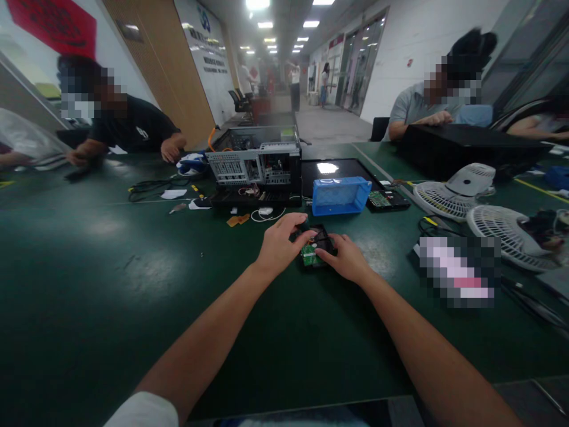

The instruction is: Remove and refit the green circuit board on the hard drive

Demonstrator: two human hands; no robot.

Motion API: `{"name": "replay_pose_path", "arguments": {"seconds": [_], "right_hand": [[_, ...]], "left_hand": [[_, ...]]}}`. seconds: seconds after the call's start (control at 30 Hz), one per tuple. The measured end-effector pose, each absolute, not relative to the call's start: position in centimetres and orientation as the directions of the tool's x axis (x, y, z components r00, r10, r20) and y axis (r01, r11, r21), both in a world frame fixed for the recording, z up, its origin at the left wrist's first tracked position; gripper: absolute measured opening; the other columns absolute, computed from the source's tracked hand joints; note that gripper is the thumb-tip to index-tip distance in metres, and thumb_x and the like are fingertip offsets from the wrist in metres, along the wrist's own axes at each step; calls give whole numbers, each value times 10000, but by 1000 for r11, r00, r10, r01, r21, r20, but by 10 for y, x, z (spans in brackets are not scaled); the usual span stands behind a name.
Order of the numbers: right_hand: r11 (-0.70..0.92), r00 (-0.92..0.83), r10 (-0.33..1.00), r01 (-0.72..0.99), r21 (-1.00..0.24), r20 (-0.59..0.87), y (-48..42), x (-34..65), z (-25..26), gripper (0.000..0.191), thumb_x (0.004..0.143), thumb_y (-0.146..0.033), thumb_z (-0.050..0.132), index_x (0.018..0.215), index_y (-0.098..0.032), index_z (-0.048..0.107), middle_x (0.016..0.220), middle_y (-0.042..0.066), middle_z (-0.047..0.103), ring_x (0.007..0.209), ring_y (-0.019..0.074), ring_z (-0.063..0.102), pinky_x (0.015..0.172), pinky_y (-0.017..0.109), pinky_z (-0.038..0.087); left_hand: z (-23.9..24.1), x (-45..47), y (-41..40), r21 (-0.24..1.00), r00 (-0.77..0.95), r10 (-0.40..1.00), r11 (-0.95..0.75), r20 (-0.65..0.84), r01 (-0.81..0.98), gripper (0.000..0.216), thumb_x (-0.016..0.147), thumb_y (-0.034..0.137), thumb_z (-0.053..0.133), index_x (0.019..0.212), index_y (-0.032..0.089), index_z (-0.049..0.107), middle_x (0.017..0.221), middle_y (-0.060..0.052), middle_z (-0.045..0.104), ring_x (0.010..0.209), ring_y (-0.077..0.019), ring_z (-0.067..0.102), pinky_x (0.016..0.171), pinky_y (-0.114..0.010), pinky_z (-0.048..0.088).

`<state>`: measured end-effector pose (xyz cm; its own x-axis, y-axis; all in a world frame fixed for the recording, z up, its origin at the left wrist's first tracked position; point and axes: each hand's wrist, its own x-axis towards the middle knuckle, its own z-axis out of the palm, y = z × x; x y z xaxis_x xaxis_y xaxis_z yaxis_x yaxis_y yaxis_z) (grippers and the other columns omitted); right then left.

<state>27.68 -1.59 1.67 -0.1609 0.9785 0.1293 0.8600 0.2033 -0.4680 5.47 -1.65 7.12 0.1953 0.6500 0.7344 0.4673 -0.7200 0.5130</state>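
A small black casing with a green circuit board [310, 255] in it lies on the green table, between my hands. My left hand [280, 243] is closed around a short dark cylindrical piece [304, 226], held over the far left part of the casing. Whether it is a tool's handle or a loose part I cannot make out. My right hand [349, 259] grips the right side of the black casing [326, 242], thumb over the board and fingers along the outer edge. The fingertips of both hands are only a short way apart.
An opened computer case [253, 169] stands beyond my hands, with a blue plastic bin [340, 197] to its right. White fans [448, 198] lie on the right, near a black box [462, 148]. Cables [151, 188] lie left. Two co-workers sit across the table.
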Motion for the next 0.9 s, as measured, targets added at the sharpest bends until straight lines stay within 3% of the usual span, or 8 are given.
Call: {"name": "replay_pose_path", "arguments": {"seconds": [0.2, 0.4, 0.63, 0.9], "right_hand": [[218, -187, 976, 896, -387, 115, -18, 276, 23, 694, 918, -702, 476, 1398, -203, 536, 1209, 153, 645, 1017, 275, 649, 828, 339, 480], [226, -212, 974, 915, -335, 78, -20, 276, 29, 692, 929, -722, 426, 1380, -210, 536, 1189, 149, 693, 1012, 303, 668, 797, 355, 469], [210, -195, 978, 906, -367, 76, -21, 275, 33, 661, 924, -696, 481, 1370, -213, 547, 1082, 129, 730, 882, 262, 689, 668, 305, 432], [225, -206, 974, 893, -389, 91, -21, 276, 32, 616, 933, -666, 496, 1352, -221, 570, 1064, 116, 737, 875, 255, 688, 676, 300, 433]], "left_hand": [[70, 54, -15, 501, 136, 622, -724, 771, 475, 222, 910, 249, 723, 1086, 212, 593, 1116, -46, 675, 1046, -179, 674, 866, -341, 624], [75, 49, -13, 442, 146, 613, -695, 776, 567, 194, 935, 230, 670, 1119, 220, 609, 1156, -65, 599, 1043, -192, 626, 791, -316, 614], [73, 49, -12, 401, 162, 628, -651, 761, 644, 287, 981, 186, 564, 1258, 246, 607, 1159, -69, 601, 1075, -216, 613, 933, -387, 562], [76, 50, -14, 424, 119, 621, -650, 774, 631, 217, 971, 302, 626, 1177, 235, 645, 1121, -60, 636, 1005, -199, 628, 859, -348, 578]]}}
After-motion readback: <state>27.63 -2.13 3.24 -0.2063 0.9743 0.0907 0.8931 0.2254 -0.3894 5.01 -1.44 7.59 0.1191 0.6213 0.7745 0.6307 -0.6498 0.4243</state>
